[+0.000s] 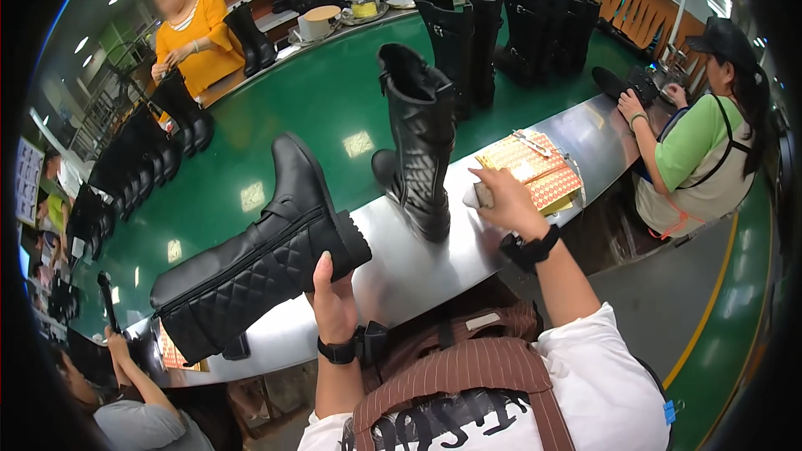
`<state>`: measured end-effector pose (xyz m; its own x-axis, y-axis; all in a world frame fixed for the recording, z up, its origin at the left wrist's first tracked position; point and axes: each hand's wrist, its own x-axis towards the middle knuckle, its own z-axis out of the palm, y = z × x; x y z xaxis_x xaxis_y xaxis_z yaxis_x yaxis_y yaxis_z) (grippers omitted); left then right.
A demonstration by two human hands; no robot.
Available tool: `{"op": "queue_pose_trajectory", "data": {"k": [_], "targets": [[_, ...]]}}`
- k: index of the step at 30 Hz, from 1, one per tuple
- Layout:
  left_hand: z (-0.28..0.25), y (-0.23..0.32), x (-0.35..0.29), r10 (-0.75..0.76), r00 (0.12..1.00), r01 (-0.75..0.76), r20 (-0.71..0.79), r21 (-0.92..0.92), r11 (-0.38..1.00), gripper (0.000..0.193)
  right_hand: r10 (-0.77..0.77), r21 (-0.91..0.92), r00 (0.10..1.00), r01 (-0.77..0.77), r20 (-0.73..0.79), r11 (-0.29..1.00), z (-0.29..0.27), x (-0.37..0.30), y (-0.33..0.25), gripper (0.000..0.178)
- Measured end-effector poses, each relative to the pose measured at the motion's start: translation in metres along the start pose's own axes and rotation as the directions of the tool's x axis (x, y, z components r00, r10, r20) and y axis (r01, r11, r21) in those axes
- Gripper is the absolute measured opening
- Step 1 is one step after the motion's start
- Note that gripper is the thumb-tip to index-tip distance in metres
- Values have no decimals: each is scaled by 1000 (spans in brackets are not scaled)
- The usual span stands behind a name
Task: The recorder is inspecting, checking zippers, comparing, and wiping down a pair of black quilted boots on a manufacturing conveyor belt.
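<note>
Left hand [336,307] gripped a black boot [251,263] near the heel, thumb on its side, other fingers mostly hidden; boot lay tilted over the metal strip [393,271], sole to the right. Right hand [511,207] had fingers curled round a small pale piece [483,195], between an upright boot [424,146] and the patterned sheets [555,177].

Left hand [336,307]: partly hidden by the held boot [251,271]
Right hand [508,203]: pale object [484,195] mostly covered, kind unclear
Grey-sleeved worker [142,419]: cut off at lower left
</note>
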<state>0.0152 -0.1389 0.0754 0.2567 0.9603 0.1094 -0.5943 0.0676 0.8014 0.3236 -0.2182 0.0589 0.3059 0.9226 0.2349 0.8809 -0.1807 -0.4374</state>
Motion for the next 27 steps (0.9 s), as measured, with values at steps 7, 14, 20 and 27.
{"op": "queue_pose_trajectory", "data": {"k": [7, 14, 20, 27], "targets": [[9, 6, -14, -74, 997, 75, 24, -33, 997, 42, 39, -167, 992, -18, 122, 986, -3, -2, 25, 71], [3, 5, -19, -68, 998, 68, -3, -10, 998, 42, -67, -117, 964, 38, -257, 992, -25, 7, 22, 52], [3, 10, -22, -38, 999, 39, -31, 8, 999, 42, -19, -345, 977, -57, -213, 937, -39, 18, 42, 50], [4, 5, -29, -21, 996, 8, -83, -157, 988, 40, -52, -316, 996, 26, -74, 948, 25, 8, 10, 43]]}}
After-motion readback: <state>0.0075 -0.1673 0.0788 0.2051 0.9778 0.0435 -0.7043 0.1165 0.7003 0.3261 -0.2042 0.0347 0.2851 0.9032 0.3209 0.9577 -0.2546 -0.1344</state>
